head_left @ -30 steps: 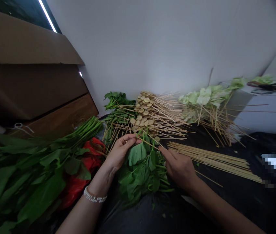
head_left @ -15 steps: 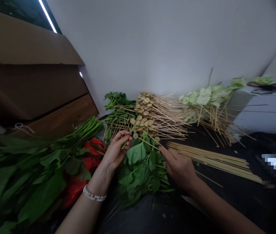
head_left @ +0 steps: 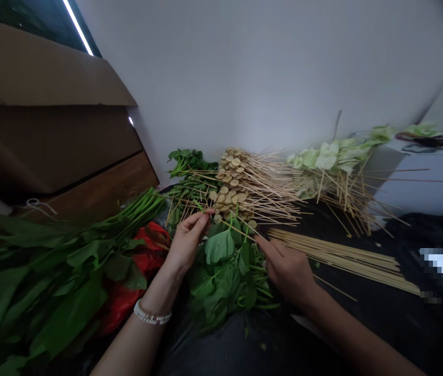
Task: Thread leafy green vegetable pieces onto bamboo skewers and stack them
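Threading leafy greens onto a bamboo skewer, seen from the head camera. Nearest the viewer, both forearms come in over a black sheet (head_left: 221, 350), the left wrist marked by a beaded bracelet (head_left: 152, 316). At left, a bundle of long-stemmed leaves (head_left: 49, 277) lies across a red bag (head_left: 143, 256). In the centre, a heap of loose leaves (head_left: 225, 277) sits between the hands. The left hand (head_left: 184, 243) is shown with thumb and fingertips pinched together on a thin green stem (head_left: 201, 208) at the top of the heap. The right hand (head_left: 287, 269) is closed on the near end of a skewer (head_left: 237, 228), whose shaft slants up and left across the heap toward the left fingertips; the exact grip is hidden by the knuckles.

For a clean result, it is judged that the stem should be folded tight and held just beside the point, the skewer pushed through the thickest part, and the fingertips kept clear of the tip. A slack fold would likely tear or slip off.

Beyond the right hand, a row of bare skewers (head_left: 342, 256) is laid out. Farther back, finished skewers are stacked against the wall (head_left: 264, 78): dark greens (head_left: 188, 167), sliced pale rounds (head_left: 231, 188), and light cabbage pieces (head_left: 334, 156). A cardboard box (head_left: 49, 115) stands at far left.
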`<action>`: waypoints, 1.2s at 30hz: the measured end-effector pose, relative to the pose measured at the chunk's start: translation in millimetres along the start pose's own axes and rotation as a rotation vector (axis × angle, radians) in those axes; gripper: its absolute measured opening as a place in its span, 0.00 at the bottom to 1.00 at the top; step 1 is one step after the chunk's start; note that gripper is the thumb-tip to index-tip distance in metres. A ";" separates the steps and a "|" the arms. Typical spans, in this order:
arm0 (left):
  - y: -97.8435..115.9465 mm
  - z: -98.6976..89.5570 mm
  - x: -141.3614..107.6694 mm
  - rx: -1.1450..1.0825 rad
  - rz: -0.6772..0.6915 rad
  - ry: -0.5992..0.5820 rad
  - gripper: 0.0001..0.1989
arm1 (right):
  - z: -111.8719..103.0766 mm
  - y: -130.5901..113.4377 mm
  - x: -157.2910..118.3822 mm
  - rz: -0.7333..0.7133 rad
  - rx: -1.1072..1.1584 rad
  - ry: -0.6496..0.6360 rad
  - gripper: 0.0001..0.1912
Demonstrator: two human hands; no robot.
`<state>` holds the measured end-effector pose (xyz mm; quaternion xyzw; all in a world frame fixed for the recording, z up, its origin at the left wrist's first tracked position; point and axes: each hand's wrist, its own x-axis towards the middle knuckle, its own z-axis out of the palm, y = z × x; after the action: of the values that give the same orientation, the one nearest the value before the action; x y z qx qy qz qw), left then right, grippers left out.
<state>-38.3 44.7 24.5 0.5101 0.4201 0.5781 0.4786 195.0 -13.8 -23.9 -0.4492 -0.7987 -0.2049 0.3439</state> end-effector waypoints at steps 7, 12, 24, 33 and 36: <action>0.5 2.5 -1.5 0.144 0.075 -0.024 0.18 | 0.5 0.9 -0.6 -0.005 0.003 -0.001 0.21; 1.5 5.2 -5.0 -0.038 -0.071 -0.120 0.21 | 0.8 1.1 -0.7 -0.007 0.009 0.009 0.21; -2.2 7.3 -5.7 -0.133 -0.158 -0.153 0.16 | 1.6 0.8 -0.6 -0.014 0.008 0.014 0.20; -1.7 7.8 -2.0 -0.278 -0.221 -0.068 0.19 | 0.5 0.5 0.4 -0.013 0.009 0.039 0.20; -2.0 8.3 -1.8 -0.268 -0.225 -0.033 0.18 | 0.5 0.2 0.3 -0.012 0.000 0.039 0.20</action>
<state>-29.8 43.3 23.2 0.4009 0.3859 0.5634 0.6107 194.9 -13.1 -24.0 -0.4402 -0.7945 -0.2157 0.3584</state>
